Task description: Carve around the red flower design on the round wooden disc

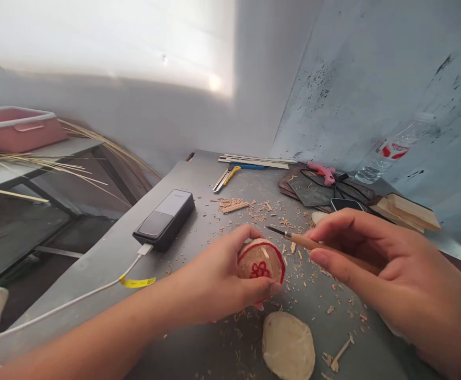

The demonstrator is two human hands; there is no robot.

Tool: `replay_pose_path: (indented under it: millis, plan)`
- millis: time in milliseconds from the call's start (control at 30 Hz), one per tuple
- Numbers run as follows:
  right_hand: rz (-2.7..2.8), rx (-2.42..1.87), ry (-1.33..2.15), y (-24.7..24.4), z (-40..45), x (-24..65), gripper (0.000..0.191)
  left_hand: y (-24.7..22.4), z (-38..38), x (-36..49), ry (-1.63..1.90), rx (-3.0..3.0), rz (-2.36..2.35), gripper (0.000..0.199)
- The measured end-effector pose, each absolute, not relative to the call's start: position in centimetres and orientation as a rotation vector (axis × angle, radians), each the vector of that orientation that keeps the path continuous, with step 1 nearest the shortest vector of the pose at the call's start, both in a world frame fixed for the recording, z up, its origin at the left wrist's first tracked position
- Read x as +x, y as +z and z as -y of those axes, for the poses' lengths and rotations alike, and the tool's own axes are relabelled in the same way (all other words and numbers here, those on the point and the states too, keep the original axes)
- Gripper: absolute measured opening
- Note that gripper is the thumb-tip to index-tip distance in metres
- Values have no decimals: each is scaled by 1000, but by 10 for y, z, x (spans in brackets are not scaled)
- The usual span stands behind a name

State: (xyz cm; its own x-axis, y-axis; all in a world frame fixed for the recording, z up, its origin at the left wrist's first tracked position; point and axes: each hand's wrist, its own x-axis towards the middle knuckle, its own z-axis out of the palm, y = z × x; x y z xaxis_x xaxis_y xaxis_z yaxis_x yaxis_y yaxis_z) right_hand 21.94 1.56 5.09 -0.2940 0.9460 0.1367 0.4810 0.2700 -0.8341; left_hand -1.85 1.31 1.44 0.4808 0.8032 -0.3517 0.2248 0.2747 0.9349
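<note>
My left hand [230, 272] is closed round a small rounded wooden piece [250, 258], which has a red line along its rim and a red flower drawn on its face. A loose shaving lies on that face. In my right hand [381, 258] is a carving knife [299, 240] with a wooden handle, its thin dark blade pointing left, just off the piece and apart from it. Below the left hand a pale flat wooden disc [288, 345] lies on the table. Wood shavings [254, 211] are scattered around both hands.
On the grey table [199, 221] lie a power bank [165, 219] with a white cable, a yellow box cutter [226, 178], thin wood strips [258, 161], a pink glue gun [322, 172], a phone [346, 205] and wood blocks [410, 211]. A water bottle [386, 153] leans by the wall. A pink basket [20, 132] stands left.
</note>
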Motion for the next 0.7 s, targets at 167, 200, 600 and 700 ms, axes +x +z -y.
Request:
replay_pose_path:
  millis: [167, 200, 600, 700]
  plan:
    - [1637, -1203, 1036, 45, -26, 223, 23, 11, -16, -20, 378, 1387, -1106, 50]
    - [1590, -1170, 1038, 44, -29, 223, 21, 10, -17, -20, 365, 1422, -1127, 52]
    - [1640, -1122, 809, 18, -34, 200, 22, 3, -21, -18, 360, 1772, -1193, 58]
    - [1744, -1103, 726, 12, -34, 200, 18, 3, -21, -18, 357, 1830, -1177, 58]
